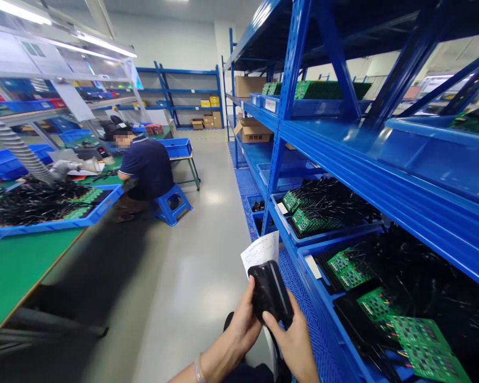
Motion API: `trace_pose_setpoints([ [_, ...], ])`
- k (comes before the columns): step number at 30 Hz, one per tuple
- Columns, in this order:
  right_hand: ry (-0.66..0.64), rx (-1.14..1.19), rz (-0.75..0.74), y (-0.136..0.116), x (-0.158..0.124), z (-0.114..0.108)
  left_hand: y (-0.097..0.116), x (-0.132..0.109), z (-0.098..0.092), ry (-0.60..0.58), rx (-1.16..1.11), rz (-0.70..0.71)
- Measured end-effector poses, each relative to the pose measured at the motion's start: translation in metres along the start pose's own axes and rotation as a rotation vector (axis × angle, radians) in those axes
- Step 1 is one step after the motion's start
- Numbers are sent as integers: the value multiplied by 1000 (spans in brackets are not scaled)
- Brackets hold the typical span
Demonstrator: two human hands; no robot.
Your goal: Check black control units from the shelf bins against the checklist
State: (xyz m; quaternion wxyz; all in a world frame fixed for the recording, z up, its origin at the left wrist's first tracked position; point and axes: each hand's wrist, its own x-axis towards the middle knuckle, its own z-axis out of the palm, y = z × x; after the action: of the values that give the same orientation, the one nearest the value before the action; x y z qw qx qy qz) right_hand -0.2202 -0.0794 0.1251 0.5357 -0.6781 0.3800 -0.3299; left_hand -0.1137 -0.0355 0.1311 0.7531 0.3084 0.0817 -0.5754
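Observation:
A black handheld device (270, 291) is gripped in both hands at the bottom centre. My left hand (243, 322) wraps its left side, with a white paper slip (260, 251) sticking up behind it. My right hand (293, 343) holds its lower right edge, thumb on the face. Just to the right are blue trays (303, 240) of green circuit boards (345, 268) with black wires.
Blue metal shelving (281, 138) runs along the right with cardboard boxes (252, 130) further back. A green workbench (16, 266) with a blue tray of wired boards (43, 205) stands left. A person in a dark shirt (147, 167) sits on a blue stool (171, 205). Grey floor aisle between.

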Motion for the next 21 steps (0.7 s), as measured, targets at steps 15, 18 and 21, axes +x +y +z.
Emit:
trace_pose_setpoints([
  [15, -259, 1363, 809, 1, 11, -40, 11, 6, -7, 158, 540, 335],
  [18, -169, 1250, 800, 5, 5, -31, 2, 1, -7, 78, 495, 272],
  [21, 20, 942, 584, 9, -3, -16, -7, -3, -7, -91, 342, 114],
])
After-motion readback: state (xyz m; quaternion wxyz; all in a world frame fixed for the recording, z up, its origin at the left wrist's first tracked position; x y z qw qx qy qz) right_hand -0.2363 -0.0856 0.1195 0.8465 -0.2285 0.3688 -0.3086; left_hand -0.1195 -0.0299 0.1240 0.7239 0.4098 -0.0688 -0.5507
